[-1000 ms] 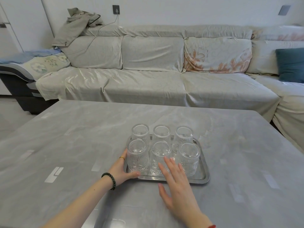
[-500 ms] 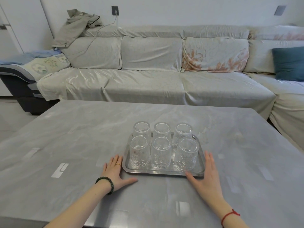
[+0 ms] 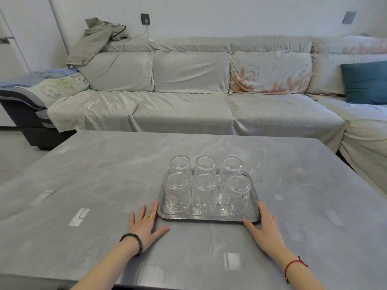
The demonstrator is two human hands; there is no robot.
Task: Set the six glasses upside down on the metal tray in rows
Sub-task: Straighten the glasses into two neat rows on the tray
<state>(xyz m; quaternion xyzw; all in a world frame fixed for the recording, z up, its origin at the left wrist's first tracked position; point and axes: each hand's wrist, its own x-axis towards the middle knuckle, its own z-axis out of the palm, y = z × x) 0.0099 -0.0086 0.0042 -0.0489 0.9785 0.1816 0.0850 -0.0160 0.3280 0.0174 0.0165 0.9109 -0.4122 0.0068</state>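
Note:
Several clear ribbed glasses [image 3: 204, 193] stand upside down in two rows of three on the metal tray [image 3: 206, 218], which lies on the grey table. My left hand [image 3: 145, 223] rests flat on the table at the tray's near left corner, fingers spread, holding nothing. My right hand [image 3: 262, 225] lies flat at the tray's near right corner, its fingertips touching the rim, holding nothing.
The grey marble-look table [image 3: 104, 185] stretches wide on both sides of the tray. Behind it runs a long covered sofa [image 3: 188, 105] with a teal cushion [image 3: 365, 81] at the right and a jacket [image 3: 98, 36] on its back at the left.
My right hand has swung from in front of the glasses to the tray's right corner. My left hand has come off the front left glass and lies flat on the table.

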